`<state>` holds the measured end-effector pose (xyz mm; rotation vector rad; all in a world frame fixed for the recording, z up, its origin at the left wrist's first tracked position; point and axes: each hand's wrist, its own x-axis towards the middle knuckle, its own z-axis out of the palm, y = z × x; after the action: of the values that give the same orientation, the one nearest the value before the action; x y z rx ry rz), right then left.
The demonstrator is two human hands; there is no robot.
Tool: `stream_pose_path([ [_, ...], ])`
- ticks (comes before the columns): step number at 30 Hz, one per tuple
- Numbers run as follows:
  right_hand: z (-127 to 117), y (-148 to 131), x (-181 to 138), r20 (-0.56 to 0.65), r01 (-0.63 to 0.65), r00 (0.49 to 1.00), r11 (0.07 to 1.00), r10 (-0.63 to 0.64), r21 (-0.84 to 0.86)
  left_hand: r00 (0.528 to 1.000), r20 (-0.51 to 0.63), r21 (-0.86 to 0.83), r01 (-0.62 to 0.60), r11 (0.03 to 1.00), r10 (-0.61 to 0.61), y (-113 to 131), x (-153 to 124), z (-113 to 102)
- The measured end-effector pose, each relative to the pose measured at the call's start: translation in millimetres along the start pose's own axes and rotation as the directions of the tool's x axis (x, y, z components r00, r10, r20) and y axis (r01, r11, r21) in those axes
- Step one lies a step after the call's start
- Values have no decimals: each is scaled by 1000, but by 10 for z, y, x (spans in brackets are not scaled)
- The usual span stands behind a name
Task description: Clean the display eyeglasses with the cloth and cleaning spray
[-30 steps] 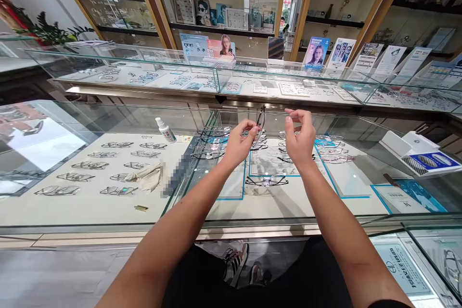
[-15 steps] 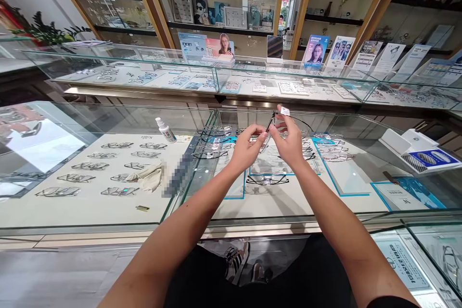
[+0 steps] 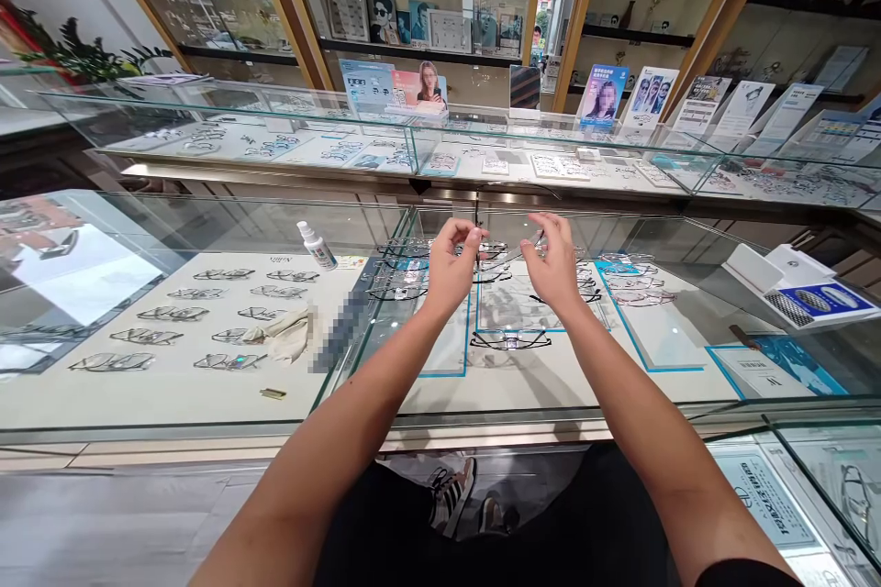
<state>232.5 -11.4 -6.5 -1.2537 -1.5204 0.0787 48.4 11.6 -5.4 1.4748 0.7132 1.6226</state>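
Note:
Above the glass counter, my left hand (image 3: 452,268) is closed in a pinch on a thin, dark-framed pair of eyeglasses (image 3: 509,255). One temple stands up from the pinching fingers, and a thin curved line shows farther back. At the other end of the eyeglasses is my right hand (image 3: 552,266), thumb and fingers apart around the frame's edge; whether it touches is hard to see. Below lie more eyeglasses on display, including a dark pair (image 3: 510,342) with a small tag near the front.
Rows of eyeglasses (image 3: 172,314) fill the left case. A spray bottle (image 3: 317,248), a beige cloth (image 3: 285,335) and a small gold piece (image 3: 273,393) are there too. An open white box (image 3: 802,284) stands right. Behind runs another glass display case (image 3: 413,151).
My hands have moved apart, the left one shifting left. The eyeglasses have turned so that their front spans between the hands, and my right fingers have spread. The white tag is no longer visible.

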Motion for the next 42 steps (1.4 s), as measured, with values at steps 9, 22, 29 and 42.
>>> stream_pose_path([
  [9, 13, 19, -37, 101, -56, 991, 967, 83, -249, 990, -140, -16, -38, 999, 35, -37, 99, -92],
  [22, 30, -231, -110, 266, 225, 934, 971, -239, 81, 996, 64, 85, -61, 995, 55, -57, -23, 13],
  [29, 92, -180, -125, 273, 163, 939, 970, -209, 183, 988, 129, 159, -106, 982, 86, -91, -31, 2],
  [42, 1, -118, -97, 197, 174, 961, 978, -194, 114, 811, -346, 675, -133, 725, 472, -37, 376, -590],
])
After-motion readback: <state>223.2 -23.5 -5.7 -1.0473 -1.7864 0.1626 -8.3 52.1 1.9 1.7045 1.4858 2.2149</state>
